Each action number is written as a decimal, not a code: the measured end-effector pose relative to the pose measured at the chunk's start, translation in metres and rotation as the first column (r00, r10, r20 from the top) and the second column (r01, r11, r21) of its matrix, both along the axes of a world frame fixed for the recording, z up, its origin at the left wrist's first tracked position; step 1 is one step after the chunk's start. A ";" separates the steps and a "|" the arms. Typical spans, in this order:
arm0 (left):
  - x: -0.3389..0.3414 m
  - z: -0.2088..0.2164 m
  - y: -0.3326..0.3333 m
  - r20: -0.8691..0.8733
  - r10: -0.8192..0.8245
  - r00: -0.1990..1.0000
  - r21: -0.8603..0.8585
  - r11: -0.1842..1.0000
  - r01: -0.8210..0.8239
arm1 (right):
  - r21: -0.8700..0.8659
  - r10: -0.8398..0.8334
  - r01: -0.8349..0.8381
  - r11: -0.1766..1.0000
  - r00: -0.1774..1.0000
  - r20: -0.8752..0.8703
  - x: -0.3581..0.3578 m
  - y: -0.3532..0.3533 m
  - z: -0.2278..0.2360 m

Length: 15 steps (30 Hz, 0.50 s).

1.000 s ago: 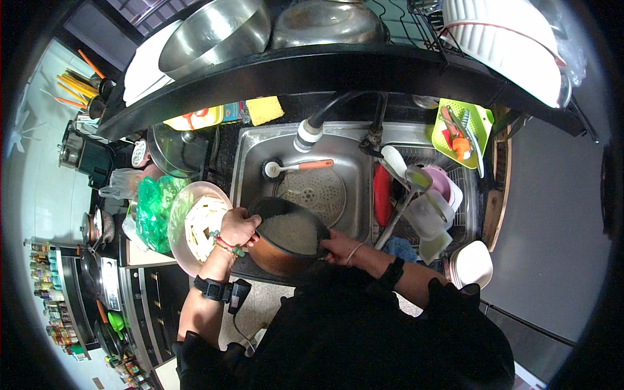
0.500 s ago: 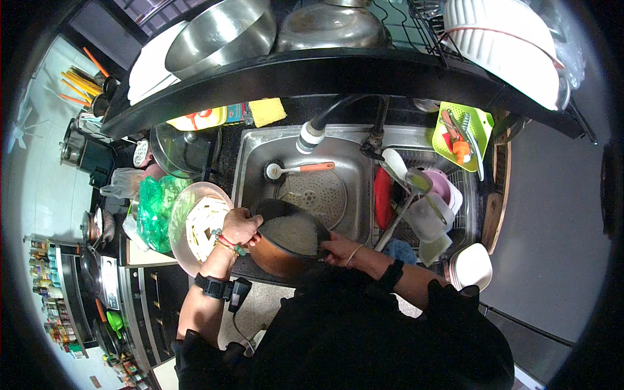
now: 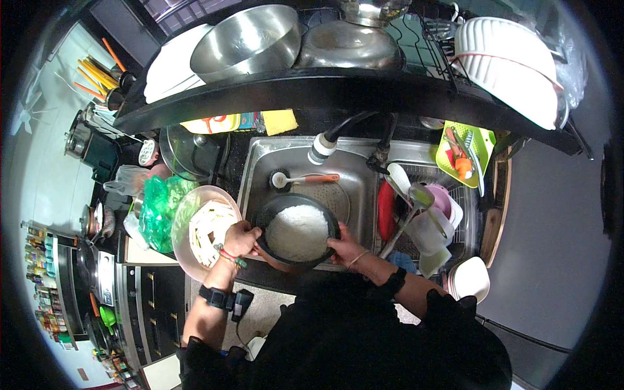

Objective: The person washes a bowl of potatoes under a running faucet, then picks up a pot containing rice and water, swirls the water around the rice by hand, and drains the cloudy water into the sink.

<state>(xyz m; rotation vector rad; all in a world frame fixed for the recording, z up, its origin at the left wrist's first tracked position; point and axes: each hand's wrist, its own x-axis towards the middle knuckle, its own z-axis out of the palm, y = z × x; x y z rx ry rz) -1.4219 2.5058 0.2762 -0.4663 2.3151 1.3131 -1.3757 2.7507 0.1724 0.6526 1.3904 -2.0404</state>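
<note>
Over the near edge of the sink [image 3: 361, 224] I hold a round cooking pot [image 3: 265, 222], dark inside and copper-brown outside. White rice [image 3: 299, 237] lies in it, and its opening faces up toward me. On the pot's left rim my left hand [image 3: 241, 240] is closed. Opposite it, my right hand [image 3: 346, 246] grips the right rim. Just beside my left hand stands a translucent pink bowl [image 3: 183, 250] with pale cut strips [image 3: 213, 231] in it. Behind the pot, a dish brush [image 3: 315, 179] with an orange-ended handle lies in the sink under the faucet [image 3: 322, 148].
A dish rack [image 3: 465, 227] on the right holds ladles, a red item [image 3: 387, 211] and plastic containers. Green plastic bags [image 3: 156, 214] and a glass lid [image 3: 188, 156] are at the left. Across the back runs a black shelf [image 3: 351, 91] bearing steel bowls.
The pot has levelled from a tilt, so more of the rice shows. Both hands have kept their hold on its rim. The view has shifted slightly.
</note>
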 end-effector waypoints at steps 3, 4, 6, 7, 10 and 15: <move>0.017 -0.037 -0.006 0.201 0.205 0.958 0.321 0.910 -0.262 | 0.113 -0.058 0.077 0.991 0.986 -0.157 -0.009 0.008 0.006; 0.022 -0.044 0.004 0.260 0.261 0.930 0.410 0.842 -0.351 | 0.172 -0.037 0.070 0.983 0.981 -0.189 -0.013 0.012 0.005; 0.032 -0.068 0.009 0.490 0.169 0.855 0.620 0.623 -0.478 | 0.240 -0.008 0.063 0.969 0.975 -0.223 -0.015 0.022 0.000; 0.035 -0.089 0.010 0.544 0.094 0.833 0.661 0.564 -0.495 | 0.285 0.045 0.037 0.958 0.961 -0.274 -0.016 0.027 -0.005; 0.040 -0.116 0.027 0.528 0.089 0.845 0.604 0.659 -0.447 | 0.397 0.160 -0.034 0.917 0.943 -0.291 -0.015 0.038 0.008; 0.049 -0.140 0.044 0.396 0.129 0.909 0.649 0.661 -0.376 | 0.732 0.477 -0.081 0.676 0.806 -0.351 -0.033 0.066 0.023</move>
